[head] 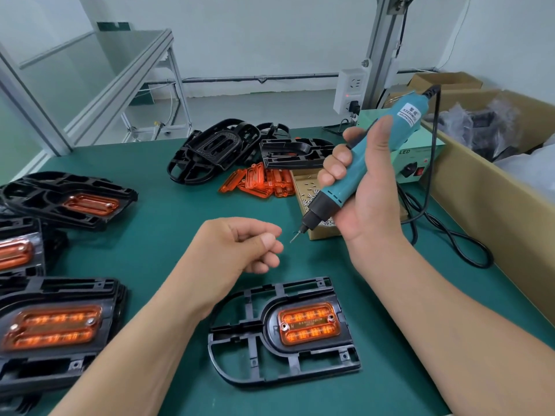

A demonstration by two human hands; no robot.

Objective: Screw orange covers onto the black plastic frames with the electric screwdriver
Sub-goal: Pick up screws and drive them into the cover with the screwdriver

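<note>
Head: small box [323, 234] holds screws [310, 191]; carton [468, 202], bags [480, 123].

The flat black plastic frame [271, 331] looks semi-matt, with a soft sheen along its ribs. The translucent orange plastic cover [309, 324] seated in it is glossy and smooth. The green worktop [168, 211] has a matt, even surface. The teal plastic electric screwdriver [359, 163] is satin, and its thin bit [295, 235] is bare metal. The large brown box [468, 211] is dull cardboard.

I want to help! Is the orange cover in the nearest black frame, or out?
In. The orange cover sits inside the black frame's raised surround, lying flat.
</note>
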